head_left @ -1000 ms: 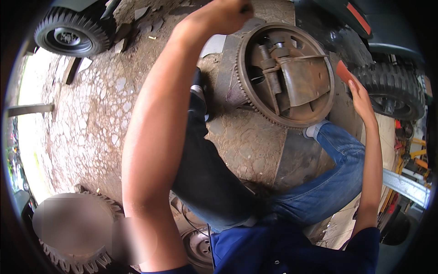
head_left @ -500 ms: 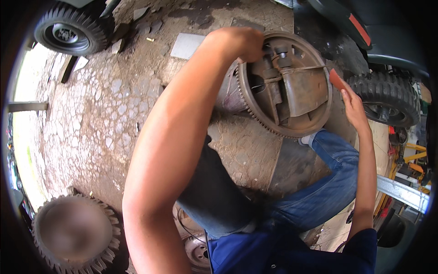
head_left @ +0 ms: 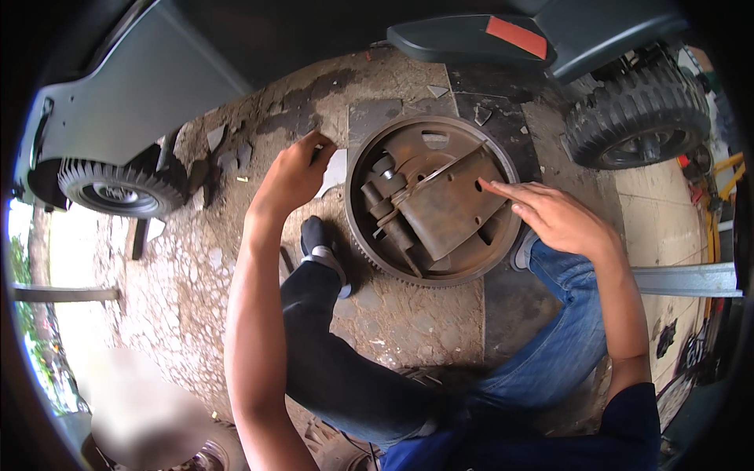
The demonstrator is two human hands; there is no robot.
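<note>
Evidently, the toothed wheel (head_left: 355, 192) rests on the ground (head_left: 400, 322), hollow side up, between the person's left foot (head_left: 316, 239) and right foot (head_left: 520, 253). The right foot lies just beside the rim; the left stands a little apart. This placement appears chosen to keep the wheel within reach of both hands, with its interior exposed to view.

Inside the wheel sit a bent metal plate (head_left: 452, 212), slanted across the right half, and a bolt (head_left: 384, 166) with a bright collar at the left. The rim seems to serve as a tray wall, containing these parts.

The right hand (head_left: 554, 218) comes in from the right, back upward, fingers extended and together across the rim. They grip a thin reddish sheet (head_left: 495, 189), seen nearly edge-on beside the plate; contact with the plate cannot be confirmed. The straight fingers would suit keeping the sheet flat.

The left hand (head_left: 292, 174) is raised at the wheel's left, clear of it, forearm nearly upright in view. Its fingers are curled inward; whether they enclose anything cannot be told, the gap being dark.
</note>
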